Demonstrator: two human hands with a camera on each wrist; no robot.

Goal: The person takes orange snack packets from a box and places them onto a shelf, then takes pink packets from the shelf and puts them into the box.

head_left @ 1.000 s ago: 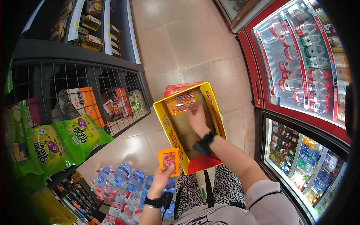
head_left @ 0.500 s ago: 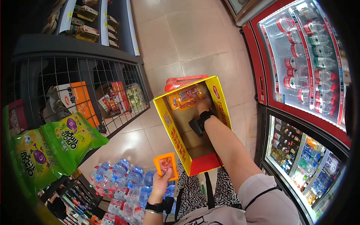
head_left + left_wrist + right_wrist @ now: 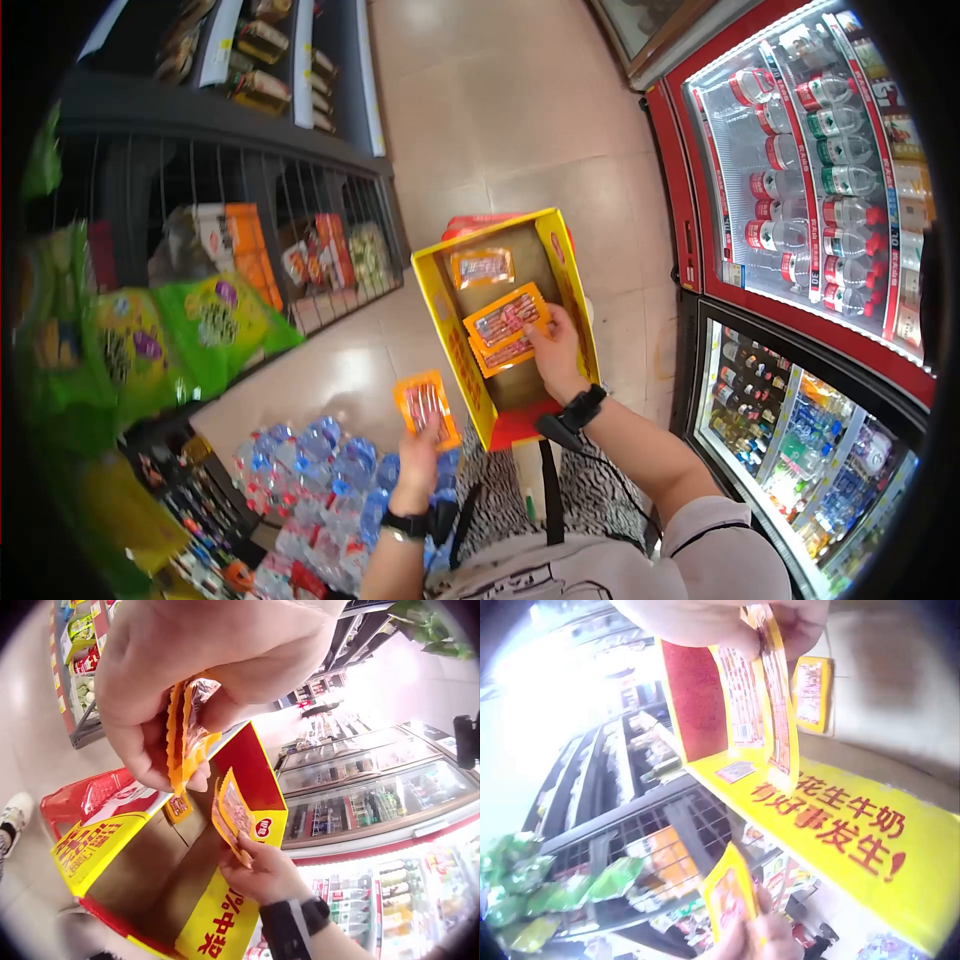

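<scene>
In the head view my left hand (image 3: pixel 418 462) pinches flat orange snack packets (image 3: pixel 424 398) beside the box, thumb across the front. The left wrist view shows two serrated orange edges (image 3: pixel 178 739) in that grip. My right hand (image 3: pixel 560 355) holds two more orange packets (image 3: pixel 510 318), overlapping and fanned, over the yellow cardboard box (image 3: pixel 443 315); thin reddish sticks show through their clear windows. Another orange packet (image 3: pixel 482 267) lies on the box floor at the far end. The open-topped box has a red inner end flap (image 3: pixel 520 428) on the near side.
A red plastic basket (image 3: pixel 82 801) shows beyond the box. On the left stands a wire-mesh shelf rack (image 3: pixel 330 185) with green snack bags (image 3: pixel 215 330). Bottled water packs (image 3: pixel 310 470) stand at lower left, and a red-framed drinks fridge (image 3: pixel 690 200) is on the right.
My right hand has picked up two packets from the far end of the box and drawn them back toward me. One packet stays there. My left hand keeps its packets.
</scene>
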